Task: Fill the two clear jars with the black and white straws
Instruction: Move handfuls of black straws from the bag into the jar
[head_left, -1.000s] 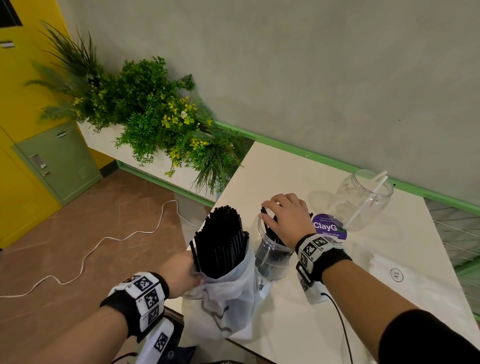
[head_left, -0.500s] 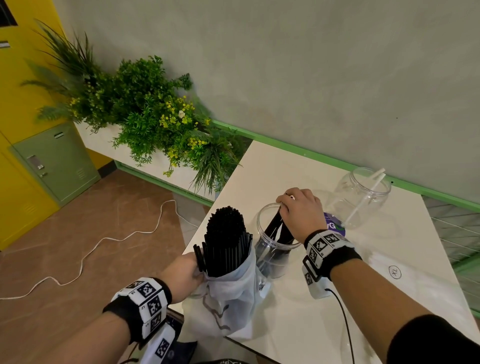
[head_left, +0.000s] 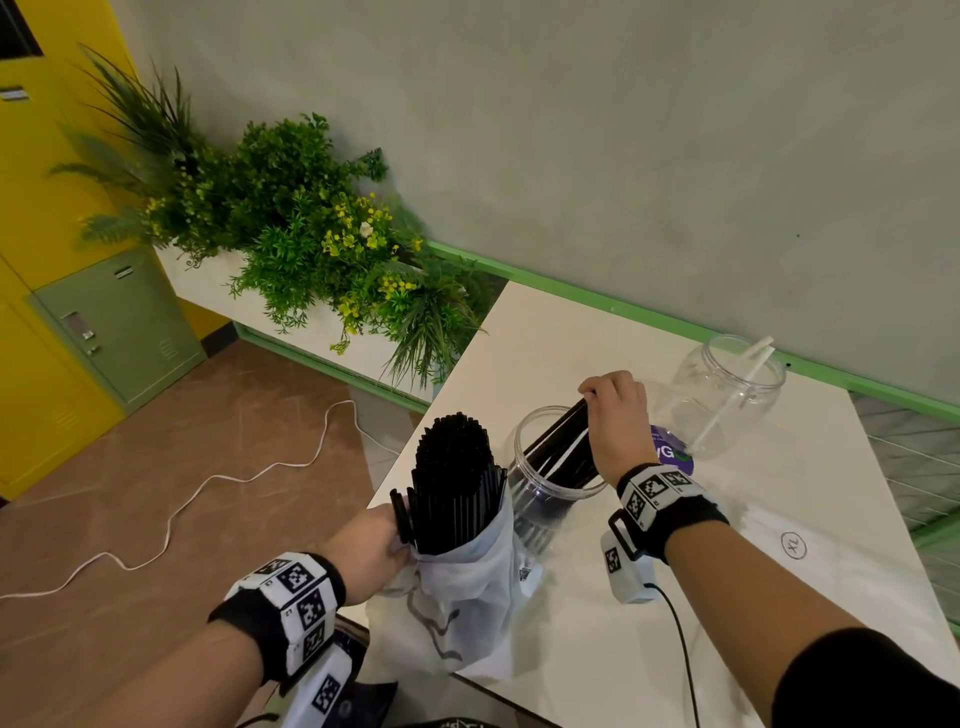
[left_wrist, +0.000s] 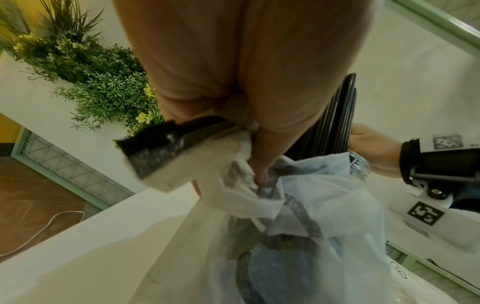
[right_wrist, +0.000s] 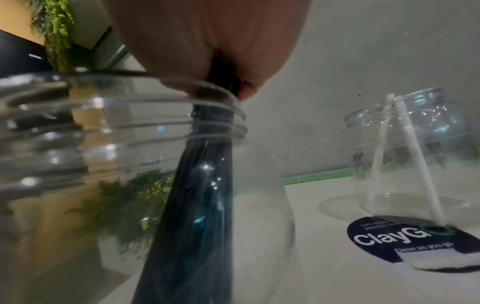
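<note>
My right hand (head_left: 615, 415) grips the tops of several black straws (head_left: 558, 452) that lean inside the near clear jar (head_left: 524, 457) on the white table (head_left: 727, 597); the right wrist view shows that bundle (right_wrist: 197, 195) fanning down inside the jar (right_wrist: 78, 127). My left hand (head_left: 371, 545) holds the neck of a white bag (head_left: 467, 608) with a thick upright bundle of black straws (head_left: 454, 488) in it. In the left wrist view the fingers (left_wrist: 262, 164) are curled into the bag cloth (left_wrist: 298, 236). The far clear jar (head_left: 727, 395) holds two white straws (head_left: 735, 395).
A purple round ClayGo sticker (head_left: 670, 452) lies on the table between the jars. Green plants (head_left: 311, 234) stand left of the table, against the wall. A white cable (head_left: 171, 514) runs over the brown floor. The table's near left edge (head_left: 395, 499) is by the bag.
My right hand has moved up and to the right over the near jar, and the black straws it grips now lean toward the jar's right rim. The left hand keeps hold of the bag.
</note>
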